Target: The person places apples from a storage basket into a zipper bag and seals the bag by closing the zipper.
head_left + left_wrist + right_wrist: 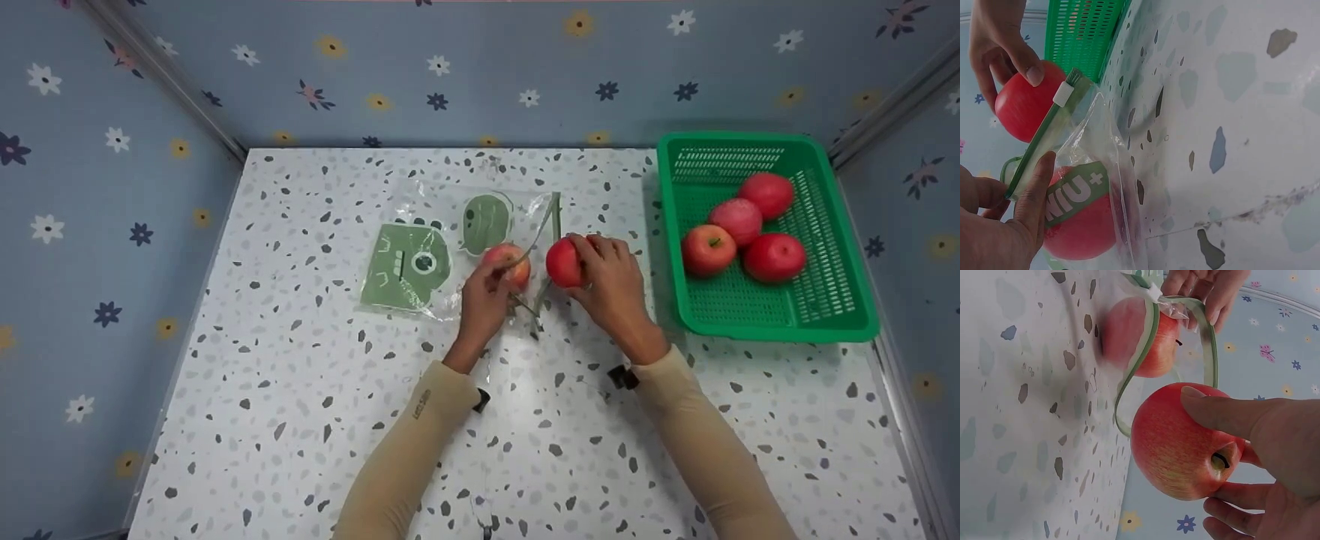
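Note:
A clear zip bag (405, 196) with green dinosaur prints lies on the speckled table, its green-edged mouth spread toward the right. One apple (1156, 349) sits inside the bag near the mouth. My left hand (485, 304) pinches the green zip edge (1039, 135) between thumb and fingers, beside that apple. With my right hand (613, 283) I grip a second red apple (1179, 444), thumb on one side and fingers on the other, right at the bag's opening. A white slider (1063, 94) shows on the zip edge.
A green plastic basket (765, 330) stands at the right of the table. It holds several apples (775, 257). Flower-patterned panels (487, 75) enclose the table at the back and both sides.

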Available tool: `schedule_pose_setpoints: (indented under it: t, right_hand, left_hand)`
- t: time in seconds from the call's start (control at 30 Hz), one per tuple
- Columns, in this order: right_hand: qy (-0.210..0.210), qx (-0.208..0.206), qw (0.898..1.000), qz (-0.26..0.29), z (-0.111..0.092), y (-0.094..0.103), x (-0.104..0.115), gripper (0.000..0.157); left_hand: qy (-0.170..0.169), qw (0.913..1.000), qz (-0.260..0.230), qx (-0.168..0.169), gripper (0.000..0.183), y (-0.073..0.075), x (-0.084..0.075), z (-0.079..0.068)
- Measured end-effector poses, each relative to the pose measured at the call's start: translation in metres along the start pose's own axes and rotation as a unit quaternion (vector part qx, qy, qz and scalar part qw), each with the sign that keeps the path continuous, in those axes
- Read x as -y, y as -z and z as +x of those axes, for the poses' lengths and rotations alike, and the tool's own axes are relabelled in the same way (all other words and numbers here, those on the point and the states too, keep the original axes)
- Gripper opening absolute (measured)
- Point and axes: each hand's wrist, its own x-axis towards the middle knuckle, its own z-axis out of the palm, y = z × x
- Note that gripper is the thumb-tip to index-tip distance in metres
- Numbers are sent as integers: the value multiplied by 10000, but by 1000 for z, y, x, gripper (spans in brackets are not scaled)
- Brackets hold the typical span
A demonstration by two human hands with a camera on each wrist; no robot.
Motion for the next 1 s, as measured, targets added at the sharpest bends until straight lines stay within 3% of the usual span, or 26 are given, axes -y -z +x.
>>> schedule_pose_setpoints:
  t: [0.4,0.67,1.0]
  right_hand:
    - [-82,-144,9998,148,3,-16,4,80]
    - [-152,-233,9993,269,9,-26,7,80]
    - [-275,-146,9992,248,18,-35,9,78]
  left_hand:
    - [90,9999,-34,-38,19,-1,-1,-2]
    - [-175,9998,28,48,22,0,2,-1]
    - [53,10000,-23,64,23,0,-1,0]
